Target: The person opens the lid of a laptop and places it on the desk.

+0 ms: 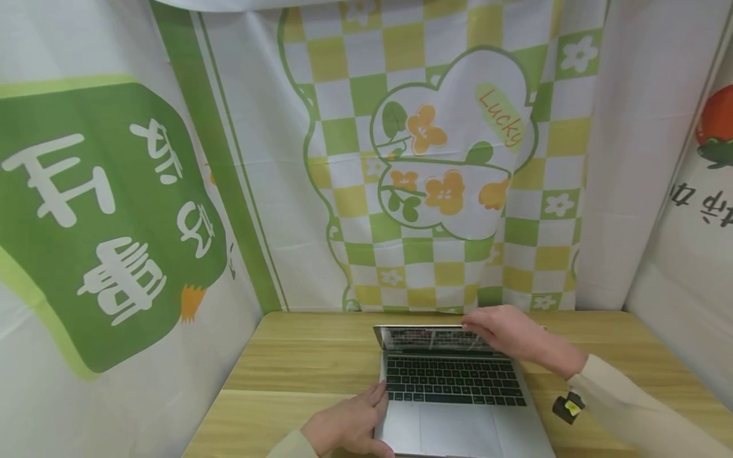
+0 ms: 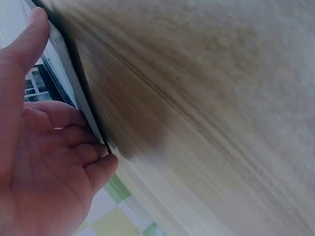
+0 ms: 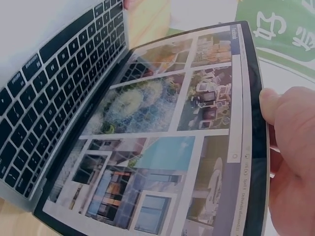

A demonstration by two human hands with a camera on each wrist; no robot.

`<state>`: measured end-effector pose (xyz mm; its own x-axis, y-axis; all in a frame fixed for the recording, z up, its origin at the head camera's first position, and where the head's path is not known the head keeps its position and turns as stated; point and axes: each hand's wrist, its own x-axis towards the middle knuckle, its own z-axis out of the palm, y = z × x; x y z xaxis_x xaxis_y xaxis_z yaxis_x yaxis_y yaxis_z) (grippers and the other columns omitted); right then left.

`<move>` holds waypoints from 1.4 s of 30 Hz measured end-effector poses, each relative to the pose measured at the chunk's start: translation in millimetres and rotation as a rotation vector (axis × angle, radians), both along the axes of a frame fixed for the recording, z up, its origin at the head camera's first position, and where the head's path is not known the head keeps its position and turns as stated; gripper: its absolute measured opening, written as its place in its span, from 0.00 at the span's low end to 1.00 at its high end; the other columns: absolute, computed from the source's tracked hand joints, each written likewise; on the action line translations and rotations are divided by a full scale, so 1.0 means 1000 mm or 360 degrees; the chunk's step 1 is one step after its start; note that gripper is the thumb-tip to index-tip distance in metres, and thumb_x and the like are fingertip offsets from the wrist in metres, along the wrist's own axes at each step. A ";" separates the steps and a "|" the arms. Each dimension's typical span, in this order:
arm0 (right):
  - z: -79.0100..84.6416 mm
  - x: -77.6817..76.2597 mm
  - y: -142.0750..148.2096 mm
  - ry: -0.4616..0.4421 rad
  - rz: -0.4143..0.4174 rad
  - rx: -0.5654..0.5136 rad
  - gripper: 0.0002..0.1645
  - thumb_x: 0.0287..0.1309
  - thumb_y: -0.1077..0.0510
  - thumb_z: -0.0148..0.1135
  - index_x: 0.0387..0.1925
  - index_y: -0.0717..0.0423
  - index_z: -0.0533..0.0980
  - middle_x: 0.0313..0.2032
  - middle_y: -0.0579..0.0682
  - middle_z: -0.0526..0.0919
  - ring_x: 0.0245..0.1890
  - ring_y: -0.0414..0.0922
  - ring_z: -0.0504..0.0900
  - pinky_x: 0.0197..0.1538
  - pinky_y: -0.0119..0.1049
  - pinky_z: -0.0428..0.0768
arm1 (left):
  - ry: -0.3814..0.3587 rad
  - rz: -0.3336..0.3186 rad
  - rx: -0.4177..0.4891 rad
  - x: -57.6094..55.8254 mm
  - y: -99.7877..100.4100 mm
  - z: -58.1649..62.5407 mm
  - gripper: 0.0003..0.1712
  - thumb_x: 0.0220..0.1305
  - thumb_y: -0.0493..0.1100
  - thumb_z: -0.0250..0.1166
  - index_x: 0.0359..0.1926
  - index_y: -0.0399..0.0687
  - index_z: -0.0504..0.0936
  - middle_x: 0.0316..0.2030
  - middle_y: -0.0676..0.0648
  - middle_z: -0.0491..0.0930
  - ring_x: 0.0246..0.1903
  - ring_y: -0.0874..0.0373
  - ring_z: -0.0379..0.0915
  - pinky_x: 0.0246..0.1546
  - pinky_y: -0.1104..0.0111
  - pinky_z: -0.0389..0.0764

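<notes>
A silver laptop (image 1: pixel 458 432) sits on the wooden table with its black keyboard (image 1: pixel 452 380) facing up. Its lid (image 3: pixel 253 123) is raised and the screen (image 3: pixel 142 108) is lit, showing a grid of photos. At the lid's top edge, right of the middle, my right hand (image 1: pixel 509 331) pinches the rim, thumb at the screen's border and fingers behind. My left hand (image 1: pixel 349 420) rests along the base's left side. In the left wrist view, its fingertips and thumb touch the side edge (image 2: pixel 74 83) of the base.
Beneath the laptop is a light wooden table (image 1: pixel 309 356). Behind it hangs a checked green and yellow cloth (image 1: pixel 355 203), with a printed cloth (image 1: pixel 114 210) on the left and another (image 1: pixel 687 254) on the right. A small dark object with a yellow mark (image 1: pixel 568 407) is at my right sleeve.
</notes>
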<state>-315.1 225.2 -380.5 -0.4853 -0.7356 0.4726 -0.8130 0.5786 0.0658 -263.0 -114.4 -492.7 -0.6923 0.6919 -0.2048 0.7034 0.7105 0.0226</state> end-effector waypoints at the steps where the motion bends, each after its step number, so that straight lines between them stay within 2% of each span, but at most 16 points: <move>1: 0.001 -0.001 0.001 0.0001 0.0006 -0.0003 0.06 0.60 0.61 0.65 0.39 0.50 0.82 0.33 0.41 0.87 0.30 0.35 0.84 0.33 0.30 0.83 | -0.0003 0.0003 0.0000 0.000 0.000 0.000 0.58 0.57 0.77 0.55 0.71 0.35 0.62 0.74 0.35 0.55 0.74 0.46 0.55 0.70 0.63 0.66; 12: 0.004 -0.007 0.005 -0.0110 -0.0027 -0.0033 0.03 0.64 0.59 0.61 0.37 0.49 0.81 0.31 0.42 0.86 0.28 0.34 0.82 0.31 0.30 0.81 | -0.0029 0.0026 0.0002 0.000 0.000 -0.001 0.59 0.56 0.78 0.56 0.72 0.37 0.62 0.75 0.37 0.55 0.74 0.47 0.54 0.71 0.63 0.65; 18: 0.007 -0.009 0.008 -0.0253 -0.0082 -0.0047 0.06 0.66 0.58 0.60 0.41 0.49 0.82 0.33 0.41 0.87 0.29 0.31 0.81 0.32 0.31 0.80 | -0.0020 0.0011 0.0000 -0.002 -0.001 -0.001 0.59 0.57 0.78 0.55 0.72 0.37 0.62 0.75 0.37 0.55 0.74 0.47 0.54 0.71 0.63 0.65; 24: 0.010 -0.010 0.010 -0.0311 -0.0139 -0.0050 0.08 0.67 0.58 0.59 0.43 0.52 0.83 0.35 0.43 0.88 0.30 0.33 0.83 0.33 0.31 0.82 | -0.0008 0.0015 0.0015 -0.001 -0.002 -0.004 0.59 0.57 0.78 0.55 0.72 0.37 0.61 0.75 0.37 0.54 0.74 0.48 0.54 0.70 0.64 0.65; 30: 0.012 -0.013 0.014 -0.0380 -0.0168 -0.0102 0.07 0.67 0.58 0.58 0.41 0.52 0.82 0.32 0.44 0.87 0.23 0.28 0.76 0.28 0.27 0.76 | 0.0011 0.0002 0.0043 -0.001 -0.002 -0.004 0.58 0.57 0.77 0.56 0.72 0.36 0.61 0.74 0.36 0.55 0.74 0.48 0.55 0.70 0.65 0.66; 34: 0.011 -0.015 0.017 -0.0388 -0.0171 -0.0132 0.08 0.68 0.58 0.58 0.42 0.51 0.83 0.31 0.43 0.87 0.22 0.26 0.73 0.28 0.27 0.75 | 0.0005 0.0012 0.0036 0.001 -0.002 -0.003 0.58 0.58 0.77 0.56 0.72 0.36 0.61 0.75 0.36 0.54 0.74 0.48 0.54 0.70 0.66 0.66; 42: 0.007 -0.020 0.020 -0.0315 -0.0100 -0.0184 0.07 0.68 0.58 0.58 0.40 0.49 0.82 0.28 0.41 0.85 0.19 0.24 0.66 0.27 0.26 0.72 | 0.0030 0.0000 0.0042 0.002 -0.003 -0.005 0.57 0.59 0.77 0.55 0.72 0.37 0.60 0.75 0.37 0.54 0.74 0.49 0.54 0.70 0.67 0.66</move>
<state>-335.0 245.2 -373.5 -0.6201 -0.6476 0.4428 -0.7655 0.6230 -0.1608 -261.5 -117.9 -497.7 -0.6958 0.6970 -0.1734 0.7040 0.7097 0.0280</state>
